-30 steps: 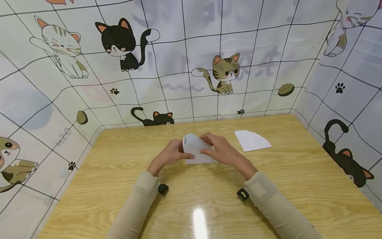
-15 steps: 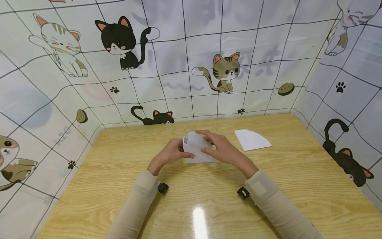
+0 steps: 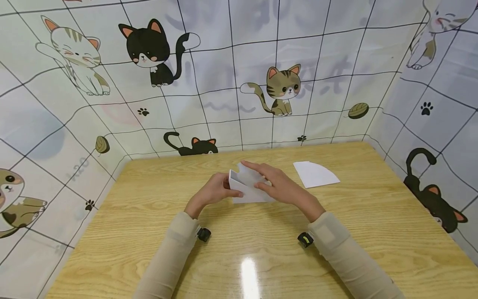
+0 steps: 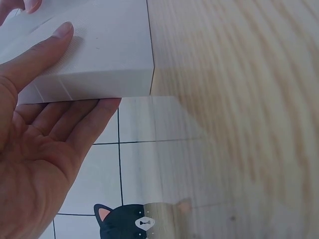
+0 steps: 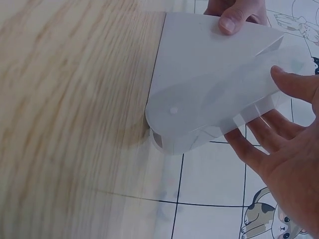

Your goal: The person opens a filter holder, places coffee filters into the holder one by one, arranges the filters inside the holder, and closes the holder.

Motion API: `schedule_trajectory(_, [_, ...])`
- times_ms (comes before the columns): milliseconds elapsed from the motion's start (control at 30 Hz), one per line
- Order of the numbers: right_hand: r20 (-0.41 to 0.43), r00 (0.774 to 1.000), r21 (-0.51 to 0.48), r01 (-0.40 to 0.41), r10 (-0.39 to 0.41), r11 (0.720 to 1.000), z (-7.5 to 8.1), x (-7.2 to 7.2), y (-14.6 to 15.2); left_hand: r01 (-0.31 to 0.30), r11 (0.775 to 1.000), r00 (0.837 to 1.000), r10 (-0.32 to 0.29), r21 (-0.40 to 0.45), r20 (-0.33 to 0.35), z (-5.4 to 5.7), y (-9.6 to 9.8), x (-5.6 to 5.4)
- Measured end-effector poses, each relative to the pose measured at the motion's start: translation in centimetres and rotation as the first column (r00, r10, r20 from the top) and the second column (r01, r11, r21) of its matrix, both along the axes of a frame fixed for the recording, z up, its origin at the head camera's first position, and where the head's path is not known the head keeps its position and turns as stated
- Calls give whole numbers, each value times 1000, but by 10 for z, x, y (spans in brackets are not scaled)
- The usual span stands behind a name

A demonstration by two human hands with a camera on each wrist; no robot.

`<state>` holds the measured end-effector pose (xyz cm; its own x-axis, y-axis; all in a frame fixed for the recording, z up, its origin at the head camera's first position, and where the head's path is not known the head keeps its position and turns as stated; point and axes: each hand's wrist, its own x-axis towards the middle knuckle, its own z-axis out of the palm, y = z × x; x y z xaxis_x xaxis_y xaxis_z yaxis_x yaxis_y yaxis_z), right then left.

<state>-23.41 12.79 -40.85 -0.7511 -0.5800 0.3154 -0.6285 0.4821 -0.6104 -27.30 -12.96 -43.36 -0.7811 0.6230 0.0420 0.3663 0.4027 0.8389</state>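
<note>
A slim white box [image 3: 246, 195] with a translucent pivoting cover [image 3: 252, 176] stands on the table between the two hands. The left hand [image 3: 214, 191] grips the box's left end, thumb on the near face and fingers behind, also plain in the left wrist view on the white box [image 4: 107, 45]. The right hand [image 3: 281, 183] holds the cover, its thumb on the near side and fingers on the far side. In the right wrist view the translucent cover [image 5: 224, 99] is swung partly up about its rounded corner, leaving a gap at the box's left top. The box's inside is mostly hidden.
A fan-shaped white piece [image 3: 315, 175], apparently paper, lies flat on the wooden table [image 3: 209, 265] to the right of the box. Cat-print sheeting [image 3: 216, 95] closes off the back and both sides of the table.
The right hand has swung the translucent cover further up and to the right, widening the opening at the box's left. The left hand and the box have stayed nearly in place.
</note>
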Motion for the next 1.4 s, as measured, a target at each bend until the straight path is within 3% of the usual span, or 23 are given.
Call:
schedule_trajectory(333, [5, 1000, -30, 14, -14, 999, 0, -1, 0, 6, 1000, 1000, -6, 7, 11, -1, -1, 0])
schedule_trajectory(867, [-90, 995, -107, 41, -50, 993, 7, -1, 0, 3, 1000, 1000, -3, 4, 9, 0, -1, 1])
schedule_trajectory(1400, [-20, 997, -125, 73, -76, 989, 16, 0, 6, -6, 1000, 1000, 6, 1, 12, -2, 0, -1])
